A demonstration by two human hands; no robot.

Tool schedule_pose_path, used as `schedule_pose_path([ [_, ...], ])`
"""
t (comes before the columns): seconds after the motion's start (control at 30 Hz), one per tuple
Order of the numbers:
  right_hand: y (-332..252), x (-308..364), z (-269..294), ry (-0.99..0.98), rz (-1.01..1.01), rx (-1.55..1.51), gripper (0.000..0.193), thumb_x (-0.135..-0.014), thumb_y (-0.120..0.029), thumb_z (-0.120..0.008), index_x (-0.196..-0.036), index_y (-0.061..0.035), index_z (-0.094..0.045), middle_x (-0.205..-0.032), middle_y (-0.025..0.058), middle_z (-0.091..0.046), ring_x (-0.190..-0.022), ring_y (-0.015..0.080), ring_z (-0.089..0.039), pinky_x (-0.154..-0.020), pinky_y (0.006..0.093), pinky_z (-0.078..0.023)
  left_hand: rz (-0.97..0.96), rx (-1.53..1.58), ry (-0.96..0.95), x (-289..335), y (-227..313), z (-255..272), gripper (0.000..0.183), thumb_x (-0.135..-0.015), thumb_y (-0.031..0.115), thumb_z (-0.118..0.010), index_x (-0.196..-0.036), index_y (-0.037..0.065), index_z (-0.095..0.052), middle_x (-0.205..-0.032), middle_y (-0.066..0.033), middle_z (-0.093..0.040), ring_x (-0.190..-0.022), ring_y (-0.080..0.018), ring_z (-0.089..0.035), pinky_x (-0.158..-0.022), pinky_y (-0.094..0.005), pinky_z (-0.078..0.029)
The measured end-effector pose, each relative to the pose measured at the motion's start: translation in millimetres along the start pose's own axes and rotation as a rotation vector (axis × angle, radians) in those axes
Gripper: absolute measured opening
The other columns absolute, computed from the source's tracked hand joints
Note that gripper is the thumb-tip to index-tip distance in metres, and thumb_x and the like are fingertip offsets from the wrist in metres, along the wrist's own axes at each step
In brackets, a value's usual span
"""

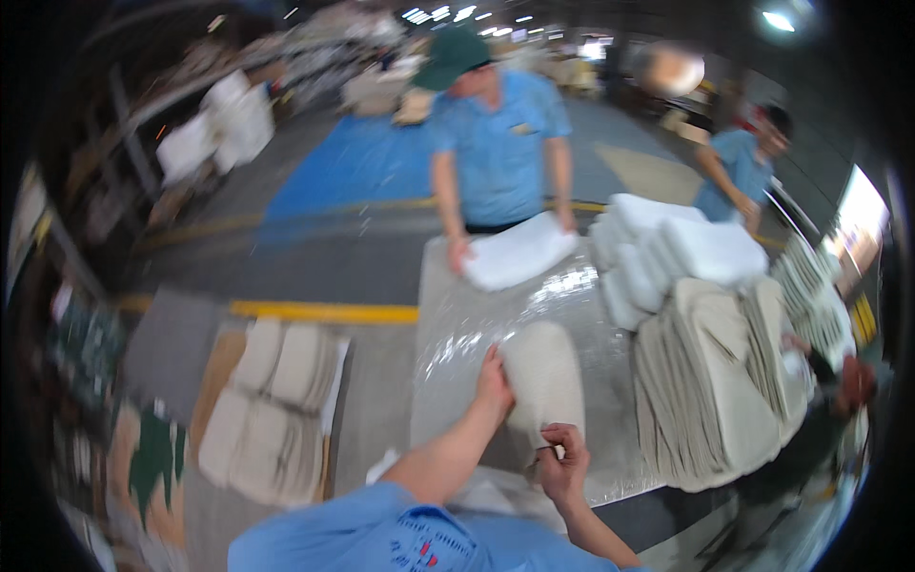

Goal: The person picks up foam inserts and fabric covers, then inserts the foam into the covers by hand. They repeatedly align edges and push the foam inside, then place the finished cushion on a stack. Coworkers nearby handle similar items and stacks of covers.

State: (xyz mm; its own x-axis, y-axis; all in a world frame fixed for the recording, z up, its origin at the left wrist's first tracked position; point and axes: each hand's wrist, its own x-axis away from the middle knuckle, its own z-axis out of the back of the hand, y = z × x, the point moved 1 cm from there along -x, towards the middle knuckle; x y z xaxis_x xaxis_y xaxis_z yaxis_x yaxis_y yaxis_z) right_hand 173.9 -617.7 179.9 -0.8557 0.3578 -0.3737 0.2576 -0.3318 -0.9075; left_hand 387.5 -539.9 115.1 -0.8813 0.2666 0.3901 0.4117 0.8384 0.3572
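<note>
A cream fabric piece (pixel 545 367), long with a rounded far end, lies over the shiny plastic-covered table (pixel 448 329) in front of me. My left hand (pixel 493 386) holds its left edge, fingers partly hidden under it. At its near end, my right hand (pixel 562 456) is closed in a pinch on the fabric; the fingertips are partly hidden. Below the piece, whitish material (pixel 496 491) hangs at the table's near edge. Across the table a co-worker in a blue shirt (pixel 500 133) holds a white padded piece (pixel 519 253) with both hands.
A tall stack of cream pieces (pixel 710 386) stands at the table's right, with white padded pieces (pixel 672 243) behind it. Several cream bundles (pixel 272 410) lie on cardboard at the left. Another person (pixel 743 172) works at the far right. A yellow line (pixel 324 312) crosses the floor.
</note>
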Motion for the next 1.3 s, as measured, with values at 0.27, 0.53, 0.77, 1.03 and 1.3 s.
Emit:
schedule_pose_path([
  [0.27,61,-66,80,-0.147,-0.281,-0.495,0.058,-0.088,-0.011,-0.080,-0.142,-0.0039,-0.061,-0.142,0.0113,-0.063,-0.126,0.0227,-0.063,-0.102,0.0380,-0.053,0.320,-0.135,-0.690,123,42,-105,0.071,-0.096,-0.001,-0.054,-0.164,0.011,-0.040,-0.143,-0.0087,-0.061,-0.124,-0.0204,-0.064,-0.109,-0.0330,-0.050],
  [0.53,81,-101,112,-0.078,-0.471,-0.592,0.057,-0.097,-0.017,-0.072,-0.149,-0.0045,-0.052,-0.138,0.0124,-0.064,-0.122,0.0242,-0.063,-0.103,0.0383,-0.051,0.506,-0.321,-1.035,199,68,-109,0.065,-0.097,-0.005,-0.059,-0.159,0.012,-0.049,-0.139,-0.0025,-0.063,-0.127,-0.0134,-0.060,-0.111,-0.0285,-0.046],
  [0.77,-38,-104,183,-0.086,0.289,0.524,0.045,-0.101,-0.038,-0.068,-0.128,-0.0033,-0.060,-0.115,0.0152,-0.070,-0.106,0.0258,-0.069,-0.094,0.0416,-0.055,0.539,-0.135,-0.822,200,98,-83,0.043,-0.106,0.009,-0.060,-0.148,0.013,-0.058,-0.136,-0.0038,-0.065,-0.122,-0.0151,-0.065,-0.109,-0.0297,-0.053],
  [1.03,-251,-116,215,-1.337,-0.191,0.804,0.033,-0.094,-0.031,-0.069,-0.119,-0.0086,-0.069,-0.107,0.0177,-0.070,-0.100,0.0350,-0.069,-0.086,0.0465,-0.054,0.765,0.114,-0.921,246,99,-33,0.058,-0.096,-0.002,-0.066,-0.149,0.013,-0.051,-0.106,-0.0025,-0.071,-0.096,-0.0111,-0.071,-0.084,-0.0271,-0.060],
  [1.3,-85,-77,-54,-0.777,-0.460,-0.355,0.053,-0.106,-0.053,-0.058,-0.126,-0.0033,-0.058,-0.122,0.0138,-0.066,-0.112,0.0267,-0.067,-0.097,0.0424,-0.055,0.057,-0.621,-0.786,252,129,2,0.039,-0.089,0.000,-0.067,-0.126,0.007,-0.055,-0.097,0.0010,-0.057,-0.086,-0.0080,-0.056,-0.076,-0.0237,-0.046],
])
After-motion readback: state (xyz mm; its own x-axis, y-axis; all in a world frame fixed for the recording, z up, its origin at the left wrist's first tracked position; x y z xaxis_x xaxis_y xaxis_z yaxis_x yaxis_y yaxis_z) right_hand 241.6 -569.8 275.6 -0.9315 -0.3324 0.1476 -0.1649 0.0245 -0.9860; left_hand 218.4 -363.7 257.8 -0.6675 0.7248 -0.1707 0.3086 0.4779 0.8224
